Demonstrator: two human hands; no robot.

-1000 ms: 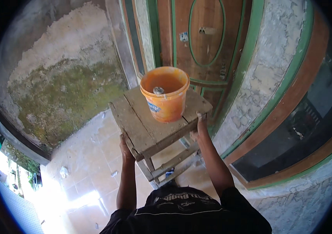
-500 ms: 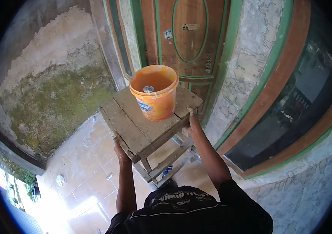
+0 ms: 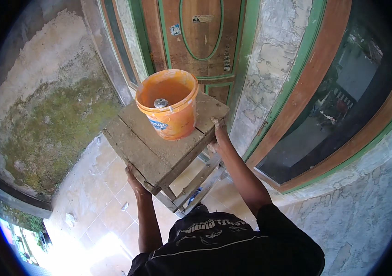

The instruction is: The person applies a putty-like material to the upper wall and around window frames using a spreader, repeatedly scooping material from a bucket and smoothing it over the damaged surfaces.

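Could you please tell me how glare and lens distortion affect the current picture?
In the head view, strong light washes out tiled floor at lower left; in the same view, the fisheye lens bows the brown window frame at right and leaves dark corners, while the orange bucket and wooden stool look fairly sharp.

On the side of the round orange plastic bucket (image 3: 183,120), a blue label (image 3: 158,124) with white letters is printed. On the black cloth shirt (image 3: 232,253), a row of pale lettering (image 3: 214,224) is shown. On the brown wooden door with green trim (image 3: 200,39), a pale rectangular sticker (image 3: 203,19) and a blue-and-white sticker (image 3: 175,29) are seen; their small print cannot be read.
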